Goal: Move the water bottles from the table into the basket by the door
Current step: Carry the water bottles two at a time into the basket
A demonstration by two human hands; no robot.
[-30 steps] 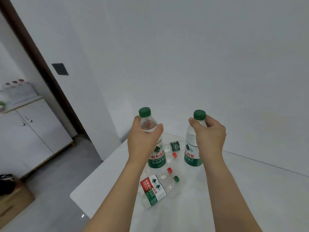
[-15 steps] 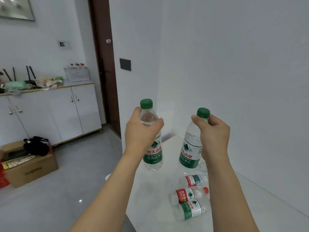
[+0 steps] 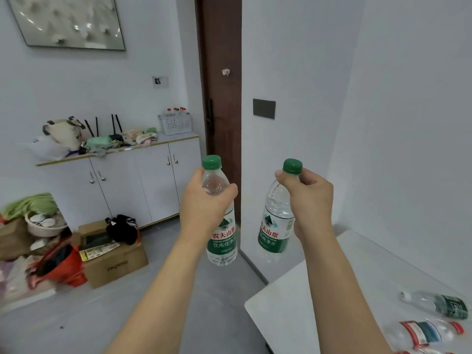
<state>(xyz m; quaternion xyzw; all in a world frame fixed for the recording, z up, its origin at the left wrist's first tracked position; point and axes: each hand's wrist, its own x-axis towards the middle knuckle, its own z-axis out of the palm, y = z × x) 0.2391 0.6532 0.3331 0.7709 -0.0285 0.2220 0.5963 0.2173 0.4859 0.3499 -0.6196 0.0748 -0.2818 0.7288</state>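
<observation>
1. Two green-capped bottles are held off the table, one in each hand. The left hand (image 3: pixel 204 203) wraps fingers and thumb around the shoulder of the left bottle (image 3: pixel 222 226), which stands upright. The right hand (image 3: pixel 310 198) pinches the right bottle (image 3: pixel 277 221) at the neck just under its cap, and that bottle hangs tilted, base swung toward 7 o'clock.
2. Both held bottles are in the air over the floor, just past the table's near-left corner.
3. On the white table (image 3: pixel 319 297), at 4 o'clock from the hands, at least two further bottles lie on their sides: a dark-green-label bottle (image 3: pixel 434 304) and, nearer the frame's bottom edge, a red-label bottle (image 3: pixel 424 333). A sliver of a third shows at the very bottom edge, too cut off to identify.
4. The white basket (image 3: pixel 175 123) sits on the cabinet (image 3: pixel 122 180) at 11 o'clock from the hands, just beside the brown door (image 3: pixel 222 98). Three small caps show above its rim.
5. Clutter covers the rest of the cabinet top: bags, cloths, dark rods.
6. On the floor at 8 o'clock stand one cardboard box (image 3: pixel 115 261) with a black bag on it, one red bag (image 3: pixel 61 264), and a bowl of dishes.
7. A wall corner (image 3: pixel 255 149) with a dark switch plate stands at 12 o'clock between table and door.
</observation>
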